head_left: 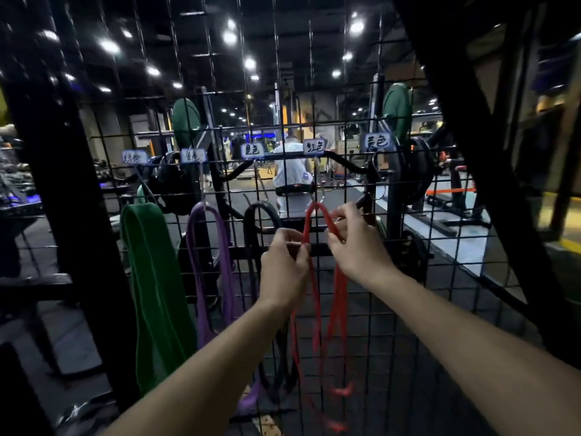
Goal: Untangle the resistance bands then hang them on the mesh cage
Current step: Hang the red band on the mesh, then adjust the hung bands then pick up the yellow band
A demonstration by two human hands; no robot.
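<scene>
Dim gym hall. Dark ceiling [283, 33] dotted with round spotlights [230, 37]. Black rubber floor [446, 278], yellow stripe at far right. Green weight plates [396, 111] on black rack uprights [390, 190]. Person in white shirt [290, 166] seated mid-room. Orange strap [449, 191] right.

Single head-worn view, wide-angle, looking forward and slightly down over both forearms, which enter from the bottom edge. Camera sits close to the mesh cage [371, 309]; its wires fill nearly the whole frame, straight lines bowing near the edges (lens distortion). Left hand [284, 265] and right hand [355, 243] sit near frame centre, fingers pointing away from the lens toward the cage. Beyond the fingertips, through the mesh, the view runs deep into a gym floor with ceiling lights above. Just above the fingers, label tags [313, 146] face the camera.
</scene>
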